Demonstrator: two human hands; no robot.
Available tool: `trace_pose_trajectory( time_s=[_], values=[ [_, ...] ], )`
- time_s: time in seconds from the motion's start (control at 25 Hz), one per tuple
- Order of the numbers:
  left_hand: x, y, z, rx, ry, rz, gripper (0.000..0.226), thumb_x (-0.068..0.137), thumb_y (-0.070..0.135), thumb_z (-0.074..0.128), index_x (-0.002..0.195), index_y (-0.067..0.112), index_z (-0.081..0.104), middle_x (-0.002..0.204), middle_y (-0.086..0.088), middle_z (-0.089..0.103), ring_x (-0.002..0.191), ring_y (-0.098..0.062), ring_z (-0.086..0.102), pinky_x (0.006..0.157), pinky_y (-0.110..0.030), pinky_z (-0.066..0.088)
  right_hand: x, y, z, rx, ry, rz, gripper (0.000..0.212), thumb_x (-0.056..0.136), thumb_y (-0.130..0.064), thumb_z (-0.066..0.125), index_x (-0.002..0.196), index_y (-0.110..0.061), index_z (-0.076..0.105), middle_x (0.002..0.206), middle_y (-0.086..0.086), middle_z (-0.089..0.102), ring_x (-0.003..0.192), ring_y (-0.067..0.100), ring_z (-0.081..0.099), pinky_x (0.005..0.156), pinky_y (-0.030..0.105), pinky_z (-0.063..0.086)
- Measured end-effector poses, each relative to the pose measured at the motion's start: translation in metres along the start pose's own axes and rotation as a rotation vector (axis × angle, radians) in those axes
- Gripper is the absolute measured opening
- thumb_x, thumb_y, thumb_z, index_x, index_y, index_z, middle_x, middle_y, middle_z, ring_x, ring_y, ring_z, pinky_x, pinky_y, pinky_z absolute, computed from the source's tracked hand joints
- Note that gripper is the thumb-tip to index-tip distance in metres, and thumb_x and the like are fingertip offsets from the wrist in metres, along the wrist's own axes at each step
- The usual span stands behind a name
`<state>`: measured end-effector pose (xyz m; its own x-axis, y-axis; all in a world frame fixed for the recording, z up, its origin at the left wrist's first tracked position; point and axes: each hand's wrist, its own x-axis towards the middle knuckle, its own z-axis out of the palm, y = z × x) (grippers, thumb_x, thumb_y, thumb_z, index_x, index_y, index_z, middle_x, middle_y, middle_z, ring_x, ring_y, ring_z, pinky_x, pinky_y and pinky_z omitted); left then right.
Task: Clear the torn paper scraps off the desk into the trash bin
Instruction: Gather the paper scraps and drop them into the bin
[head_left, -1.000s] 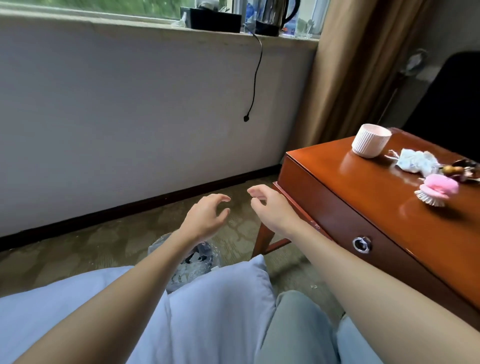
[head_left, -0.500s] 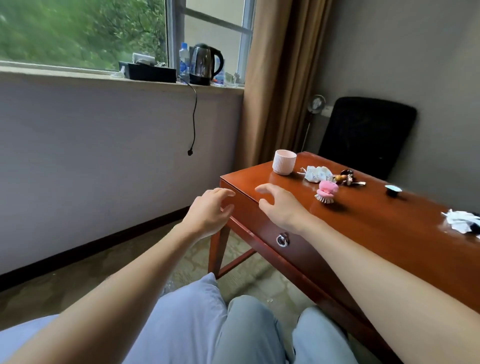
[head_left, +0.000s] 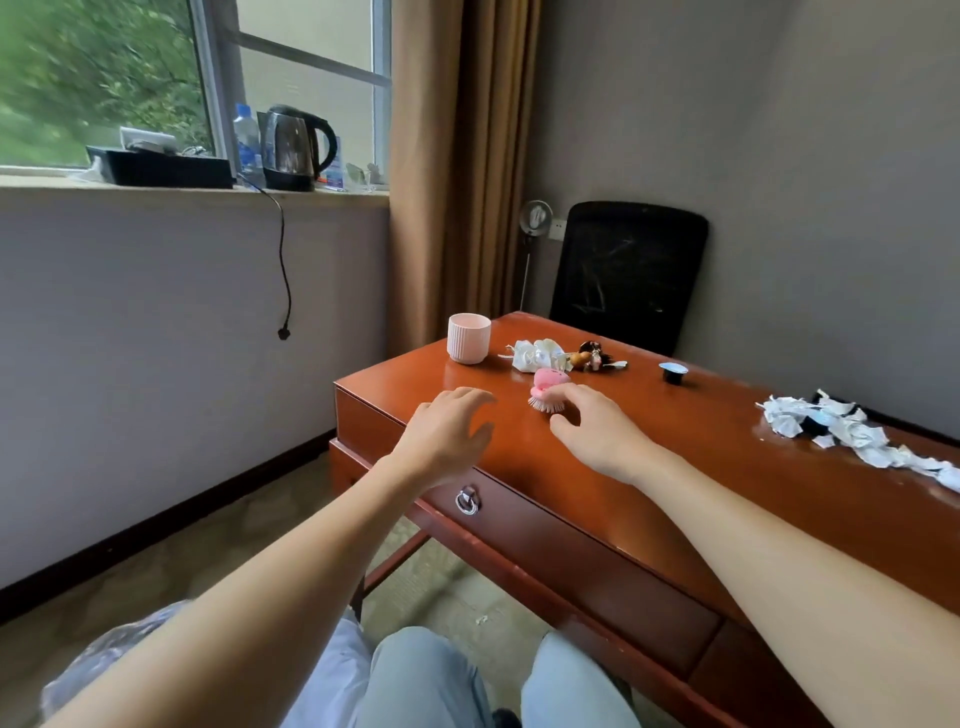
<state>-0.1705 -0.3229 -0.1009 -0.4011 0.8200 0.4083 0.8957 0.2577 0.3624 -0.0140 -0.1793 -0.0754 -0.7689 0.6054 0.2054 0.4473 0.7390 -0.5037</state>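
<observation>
Scraps (head_left: 852, 431) heaped on desk (head_left: 649, 467) | cup (head_left: 469, 338) contents unseen | left hand (head_left: 447, 436), right hand (head_left: 597, 436) loose, empty

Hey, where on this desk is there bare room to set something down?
Widest bare patch: front middle of the desk, between the right hand and the paper scraps, nearer than the dark capsule. Crowded: the far left, where cup, white bundle, trinkets and pink brush cluster; scraps cover the right end.

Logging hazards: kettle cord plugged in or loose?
Loose: the cord hangs from the kettle down the wall, its plug dangling free, in no socket.
</observation>
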Motion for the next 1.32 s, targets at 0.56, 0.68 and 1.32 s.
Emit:
trace_pose_trajectory(
  time_s=[0.56,0.68,1.32],
  values=[
    [0.110,-0.016,0.074,-0.063,-0.081,-0.056,0.043,0.097,0.022,0.050,0.140,0.026,0.046,0.150,0.004,0.044,0.136,-0.020,0.043,0.109,-0.042,0.037,0.088,0.078,0.003,-0.005,0.036,0.058,0.039,0.099,-0.021,0.048,0.138,-0.027,0.050,0.146,-0.004,0.045,0.136,0.019,0.038,0.113,0.038,0.033],
    [0.136,-0.029,0.091,-0.087,-0.056,-0.079,0.045,0.096,0.019,0.047,0.140,0.026,0.045,0.151,0.004,0.041,0.137,-0.021,0.040,0.108,-0.046,0.037,0.116,0.095,0.007,0.008,0.056,0.071,0.040,0.098,-0.020,0.047,0.137,-0.024,0.050,0.147,-0.004,0.044,0.136,0.019,0.037,0.112,0.036,0.031],
    [0.239,-0.058,0.147,-0.146,-0.038,-0.054,0.044,0.096,0.026,0.054,0.139,0.029,0.048,0.157,0.007,0.032,0.141,-0.019,0.035,0.113,-0.045,0.025,0.208,0.160,0.031,-0.269,0.073,-0.007,0.051,0.100,-0.025,0.036,0.150,-0.030,0.036,0.157,-0.010,0.032,0.145,0.012,0.021,0.116,0.034,0.015]
  ],
)
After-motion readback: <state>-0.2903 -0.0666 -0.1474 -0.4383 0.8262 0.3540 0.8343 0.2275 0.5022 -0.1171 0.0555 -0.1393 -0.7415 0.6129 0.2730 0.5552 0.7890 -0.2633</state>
